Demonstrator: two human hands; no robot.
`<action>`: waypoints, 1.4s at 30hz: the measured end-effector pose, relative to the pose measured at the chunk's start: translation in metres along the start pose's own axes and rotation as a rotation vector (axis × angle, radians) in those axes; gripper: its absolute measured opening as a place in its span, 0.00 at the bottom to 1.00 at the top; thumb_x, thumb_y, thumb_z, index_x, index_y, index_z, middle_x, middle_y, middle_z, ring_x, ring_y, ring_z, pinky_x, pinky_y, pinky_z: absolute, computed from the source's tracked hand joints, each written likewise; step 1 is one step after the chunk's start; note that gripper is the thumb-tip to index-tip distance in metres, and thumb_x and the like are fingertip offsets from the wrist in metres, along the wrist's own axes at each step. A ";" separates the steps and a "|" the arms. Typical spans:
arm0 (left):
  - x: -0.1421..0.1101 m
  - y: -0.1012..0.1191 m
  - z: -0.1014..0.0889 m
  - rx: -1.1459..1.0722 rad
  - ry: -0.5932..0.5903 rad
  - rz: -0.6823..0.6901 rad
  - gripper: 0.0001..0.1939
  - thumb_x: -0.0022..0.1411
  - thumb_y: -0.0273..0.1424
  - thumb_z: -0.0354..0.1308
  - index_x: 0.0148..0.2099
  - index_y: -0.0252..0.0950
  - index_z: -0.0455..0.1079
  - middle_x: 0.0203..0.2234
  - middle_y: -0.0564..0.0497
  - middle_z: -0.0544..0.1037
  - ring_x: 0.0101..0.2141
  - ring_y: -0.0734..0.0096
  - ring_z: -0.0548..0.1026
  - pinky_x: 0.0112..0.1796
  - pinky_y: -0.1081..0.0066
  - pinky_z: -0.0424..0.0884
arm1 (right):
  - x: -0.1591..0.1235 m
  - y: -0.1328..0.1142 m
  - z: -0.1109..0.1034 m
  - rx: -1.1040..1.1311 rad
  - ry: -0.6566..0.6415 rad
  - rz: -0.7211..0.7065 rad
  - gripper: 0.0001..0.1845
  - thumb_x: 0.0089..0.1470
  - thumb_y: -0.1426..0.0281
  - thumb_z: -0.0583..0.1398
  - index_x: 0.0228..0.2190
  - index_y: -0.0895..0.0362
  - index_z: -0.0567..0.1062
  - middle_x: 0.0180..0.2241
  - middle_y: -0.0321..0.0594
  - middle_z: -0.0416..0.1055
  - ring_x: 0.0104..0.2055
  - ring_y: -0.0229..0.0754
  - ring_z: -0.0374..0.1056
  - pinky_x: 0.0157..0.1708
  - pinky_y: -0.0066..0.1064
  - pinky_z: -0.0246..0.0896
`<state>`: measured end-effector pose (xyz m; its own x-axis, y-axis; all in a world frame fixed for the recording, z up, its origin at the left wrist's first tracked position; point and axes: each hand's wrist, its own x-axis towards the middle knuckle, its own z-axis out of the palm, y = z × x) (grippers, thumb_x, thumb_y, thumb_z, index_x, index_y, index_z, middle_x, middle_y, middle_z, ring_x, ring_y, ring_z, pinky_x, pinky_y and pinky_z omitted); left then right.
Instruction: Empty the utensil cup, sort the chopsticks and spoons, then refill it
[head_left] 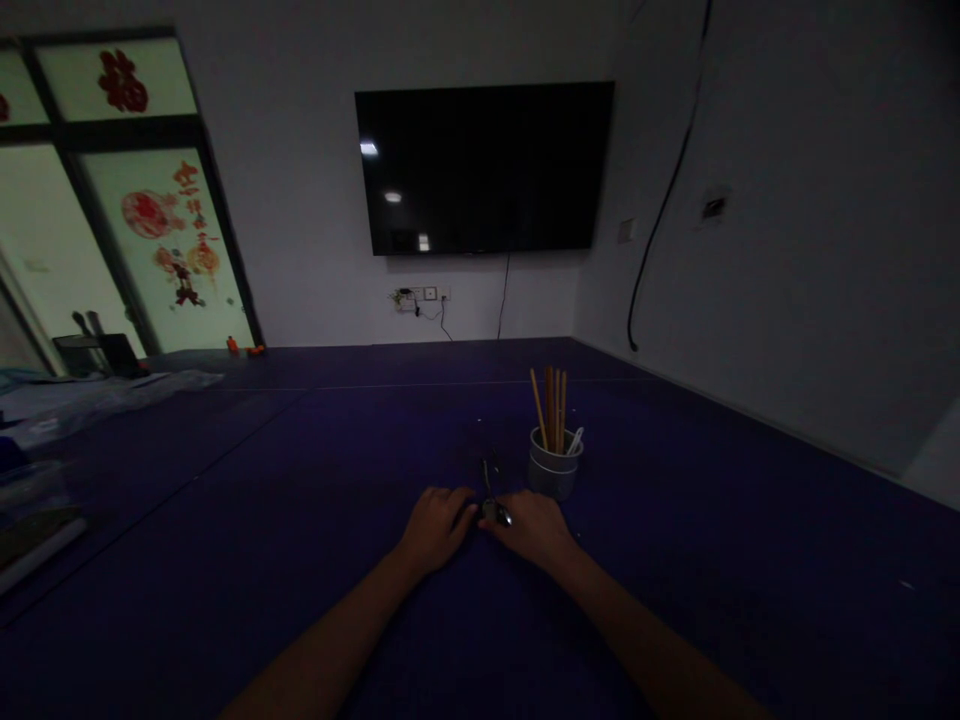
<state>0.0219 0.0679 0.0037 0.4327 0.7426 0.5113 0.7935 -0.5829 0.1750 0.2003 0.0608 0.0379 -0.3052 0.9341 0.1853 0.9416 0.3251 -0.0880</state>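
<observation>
A grey cup (553, 472) stands upright on the dark blue tabletop, holding several wooden chopsticks (551, 408) and a white-handled utensil (575, 441). Just in front and to its left, my right hand (534, 522) has its thumb and fingers closed around a shiny metal spoon (491, 510). The spoon's thin handle points away from me, and a second rounded metal end shows beside it; whether this is another spoon I cannot tell. My left hand (437, 520) rests palm down on the table, thumb apart from the fingers, its tips close to the spoon with nothing held.
Clear plastic sheeting (112, 400) and a dark holder with handles (101, 352) lie at the far left. Nearer, a transparent container (34, 515) sits at the left edge. Small orange items (244, 347) are at the back; a television (491, 170) hangs on the wall.
</observation>
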 end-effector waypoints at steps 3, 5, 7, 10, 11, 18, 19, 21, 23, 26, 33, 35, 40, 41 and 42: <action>0.000 0.000 -0.001 -0.001 0.005 0.007 0.17 0.67 0.37 0.40 0.46 0.37 0.68 0.34 0.47 0.77 0.34 0.67 0.74 0.38 0.66 0.66 | 0.001 0.001 0.002 0.013 -0.007 -0.005 0.20 0.51 0.51 0.56 0.32 0.53 0.77 0.33 0.45 0.77 0.37 0.49 0.73 0.32 0.32 0.61; 0.001 0.001 -0.001 0.003 0.004 0.009 0.17 0.67 0.36 0.40 0.46 0.37 0.68 0.34 0.47 0.77 0.34 0.67 0.74 0.38 0.66 0.66 | 0.001 0.001 0.004 0.019 0.001 -0.007 0.20 0.51 0.51 0.56 0.32 0.53 0.77 0.32 0.44 0.77 0.37 0.49 0.73 0.32 0.32 0.61; 0.001 0.001 -0.002 0.009 -0.001 0.008 0.17 0.67 0.36 0.40 0.46 0.37 0.68 0.33 0.47 0.77 0.34 0.66 0.74 0.38 0.66 0.66 | 0.001 0.001 0.005 0.019 0.010 0.000 0.20 0.51 0.52 0.56 0.32 0.53 0.78 0.33 0.45 0.77 0.37 0.48 0.73 0.32 0.31 0.61; 0.001 0.001 -0.002 0.005 -0.004 0.008 0.17 0.67 0.36 0.40 0.46 0.37 0.68 0.34 0.47 0.77 0.35 0.66 0.74 0.38 0.66 0.66 | 0.001 0.000 0.005 0.018 0.004 0.012 0.19 0.52 0.53 0.55 0.32 0.54 0.78 0.33 0.45 0.77 0.37 0.48 0.73 0.33 0.31 0.61; 0.001 0.001 -0.002 0.000 -0.003 0.009 0.17 0.67 0.36 0.40 0.46 0.37 0.68 0.35 0.47 0.77 0.36 0.66 0.74 0.38 0.66 0.66 | 0.001 0.000 0.005 0.019 -0.004 0.014 0.19 0.53 0.54 0.55 0.32 0.54 0.78 0.33 0.45 0.77 0.37 0.48 0.73 0.33 0.31 0.61; 0.001 0.000 -0.001 0.002 -0.009 0.010 0.17 0.67 0.37 0.40 0.46 0.38 0.68 0.35 0.47 0.77 0.36 0.67 0.74 0.39 0.66 0.66 | 0.000 -0.003 0.000 0.062 0.001 0.028 0.18 0.54 0.56 0.54 0.32 0.54 0.78 0.33 0.43 0.77 0.37 0.46 0.73 0.32 0.28 0.60; 0.001 0.001 -0.002 0.000 -0.009 0.013 0.17 0.67 0.37 0.40 0.46 0.38 0.68 0.35 0.47 0.77 0.36 0.67 0.73 0.39 0.66 0.66 | 0.000 -0.003 -0.001 0.072 0.006 0.029 0.18 0.54 0.56 0.54 0.31 0.53 0.78 0.33 0.43 0.77 0.37 0.45 0.73 0.32 0.28 0.59; 0.001 0.001 -0.002 -0.005 0.004 0.010 0.17 0.67 0.36 0.40 0.44 0.38 0.69 0.34 0.47 0.76 0.35 0.67 0.73 0.39 0.66 0.66 | 0.000 -0.004 -0.002 0.093 0.019 0.020 0.17 0.55 0.57 0.53 0.31 0.53 0.77 0.33 0.42 0.78 0.37 0.44 0.73 0.32 0.28 0.59; 0.002 0.001 -0.003 -0.011 0.031 0.007 0.17 0.67 0.36 0.39 0.40 0.37 0.69 0.32 0.47 0.76 0.34 0.67 0.72 0.38 0.66 0.66 | -0.001 -0.005 -0.003 0.118 0.044 -0.002 0.17 0.55 0.57 0.53 0.32 0.53 0.77 0.33 0.41 0.77 0.37 0.44 0.73 0.31 0.28 0.58; 0.003 0.000 -0.004 -0.016 0.069 -0.001 0.19 0.67 0.35 0.39 0.34 0.36 0.69 0.30 0.47 0.75 0.33 0.67 0.71 0.37 0.65 0.67 | -0.002 -0.006 -0.005 0.178 0.097 -0.048 0.15 0.55 0.58 0.53 0.35 0.52 0.75 0.35 0.39 0.77 0.38 0.43 0.72 0.33 0.28 0.58; 0.005 0.001 -0.008 -0.068 0.113 -0.021 0.18 0.68 0.37 0.39 0.40 0.36 0.69 0.34 0.46 0.76 0.36 0.66 0.71 0.40 0.64 0.68 | -0.003 -0.006 -0.003 0.332 0.186 -0.159 0.19 0.52 0.64 0.56 0.47 0.52 0.70 0.39 0.37 0.76 0.38 0.40 0.71 0.37 0.27 0.60; 0.004 0.001 -0.008 -0.082 0.130 -0.018 0.18 0.68 0.38 0.39 0.46 0.36 0.68 0.37 0.46 0.76 0.39 0.65 0.72 0.42 0.63 0.69 | -0.003 -0.005 0.000 0.344 0.195 -0.166 0.22 0.52 0.65 0.56 0.50 0.52 0.69 0.39 0.37 0.76 0.38 0.40 0.71 0.37 0.28 0.61; 0.001 -0.001 -0.004 -0.076 0.243 0.062 0.20 0.67 0.37 0.41 0.55 0.36 0.63 0.43 0.44 0.75 0.45 0.64 0.71 0.46 0.60 0.69 | 0.000 -0.003 0.009 0.335 0.168 -0.225 0.25 0.53 0.66 0.55 0.54 0.52 0.64 0.43 0.39 0.74 0.38 0.40 0.72 0.38 0.29 0.63; 0.001 -0.001 -0.003 -0.069 0.273 0.085 0.19 0.67 0.37 0.42 0.55 0.36 0.63 0.43 0.44 0.75 0.45 0.64 0.72 0.46 0.60 0.69 | 0.000 -0.003 0.010 0.331 0.165 -0.242 0.26 0.53 0.67 0.55 0.54 0.52 0.63 0.45 0.39 0.74 0.39 0.41 0.72 0.39 0.30 0.63; 0.001 -0.002 -0.003 -0.063 0.302 0.108 0.18 0.67 0.36 0.43 0.54 0.36 0.64 0.42 0.44 0.76 0.45 0.64 0.72 0.45 0.60 0.70 | 0.001 -0.002 0.012 0.328 0.165 -0.258 0.26 0.53 0.67 0.55 0.54 0.52 0.63 0.47 0.40 0.73 0.40 0.41 0.72 0.39 0.31 0.64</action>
<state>0.0197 0.0684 0.0062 0.3589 0.5495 0.7544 0.7178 -0.6792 0.1532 0.1962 0.0626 0.0270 -0.4727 0.7888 0.3929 0.7344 0.5991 -0.3191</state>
